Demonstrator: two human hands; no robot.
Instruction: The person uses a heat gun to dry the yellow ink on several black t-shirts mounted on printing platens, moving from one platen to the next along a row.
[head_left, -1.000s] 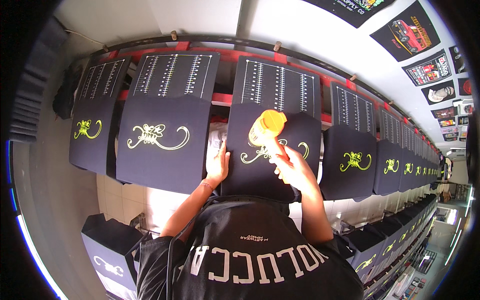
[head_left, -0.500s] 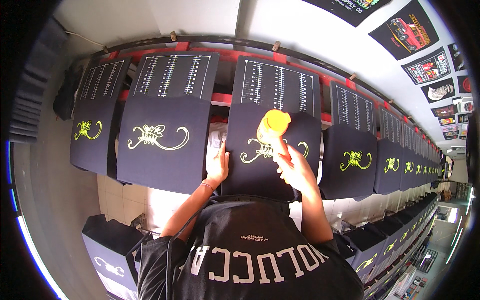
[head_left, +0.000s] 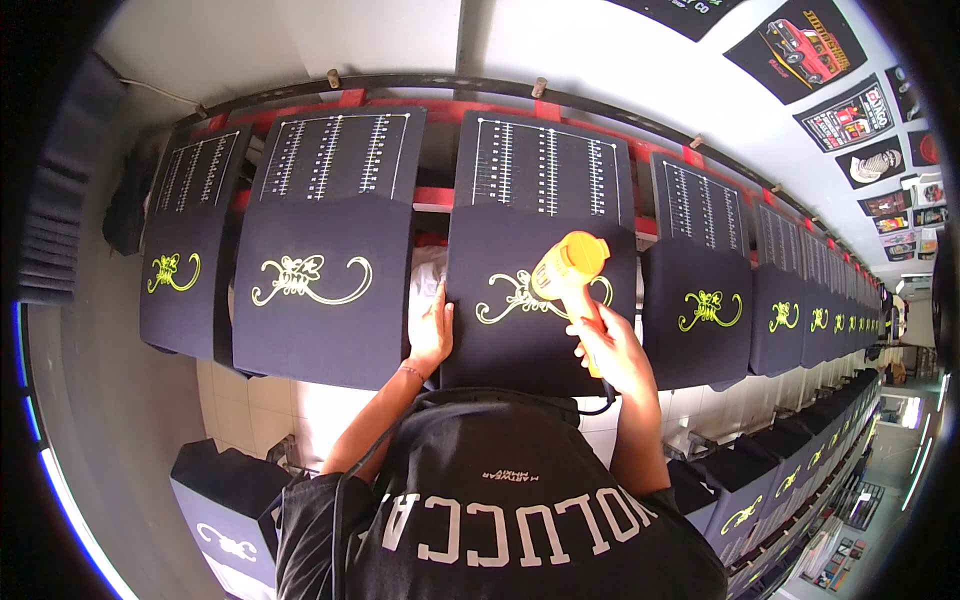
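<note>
My right hand (head_left: 624,360) is closed around the handle of an orange heat gun (head_left: 573,268), held over a dark T-shirt (head_left: 505,362). The gun's head covers the right part of the yellow-green scroll-like print (head_left: 495,305) on that shirt. The shirt is stretched over a black board (head_left: 525,165) with white ruler markings at its far end. My left hand (head_left: 431,335) lies along the board's left edge, fingers stretched out, beside a pale bunched cloth (head_left: 428,272) in the gap. Whether its fingertips press on the shirt cannot be told.
Another printed shirt (head_left: 320,340) sits on the board to the left. A row of similar shirts (head_left: 700,350) runs off to the right. Behind the boards is a red frame (head_left: 430,195) with a dark rail (head_left: 440,88). More shirt boards (head_left: 225,480) stand behind me.
My right hand has moved the heat gun to the right and slightly toward me, tilting it differently, uncovering more of the print's middle. My left hand stays by the board's edge. The view has shifted slightly.
</note>
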